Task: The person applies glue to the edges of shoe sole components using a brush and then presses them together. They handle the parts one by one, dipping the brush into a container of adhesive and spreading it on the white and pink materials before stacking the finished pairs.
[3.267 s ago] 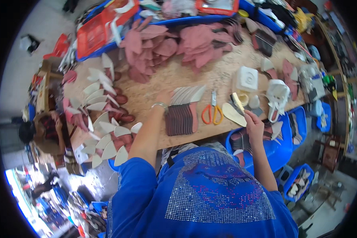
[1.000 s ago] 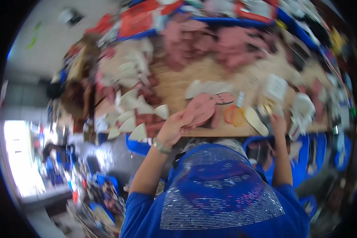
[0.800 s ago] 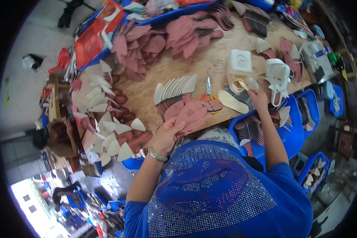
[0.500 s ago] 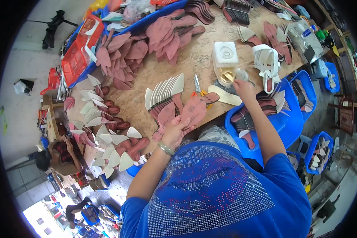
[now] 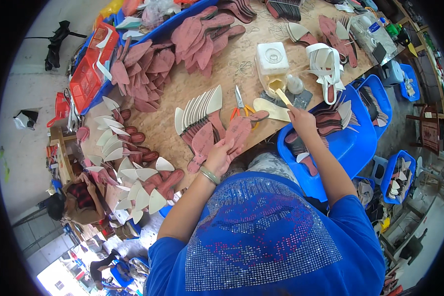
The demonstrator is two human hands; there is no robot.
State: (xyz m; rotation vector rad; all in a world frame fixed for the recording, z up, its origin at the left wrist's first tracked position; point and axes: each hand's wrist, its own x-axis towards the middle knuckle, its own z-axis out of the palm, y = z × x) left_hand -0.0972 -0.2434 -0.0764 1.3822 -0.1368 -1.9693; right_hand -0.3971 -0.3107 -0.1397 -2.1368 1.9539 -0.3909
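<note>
My left hand [image 5: 221,155] grips a reddish insole [image 5: 239,130], its narrow end pointing right. Beside that hand another reddish insole [image 5: 202,142] lies against a fanned stack of insoles with cream tips [image 5: 200,111]. My right hand [image 5: 301,121] is closed on a flat pale stick [image 5: 283,96], perhaps a glue brush. Its far end is at the mouth of a cut-open white plastic container [image 5: 273,61] with yellowish residue inside. Between the hands lie a cream insole [image 5: 271,110] and orange-handled scissors [image 5: 239,101].
Piles of reddish insoles [image 5: 202,39] cover the far side of the table [image 5: 175,93]. Cream-tipped pieces [image 5: 113,148] line its left edge. White straps [image 5: 325,66] lie at the right. Blue tubs [image 5: 348,148] stand below the right edge. Another person [image 5: 81,197] sits at the left.
My right hand has drawn the stick back toward me, and more of it shows at the container's mouth. The left hand still holds the insole. The whole view has shifted slightly.
</note>
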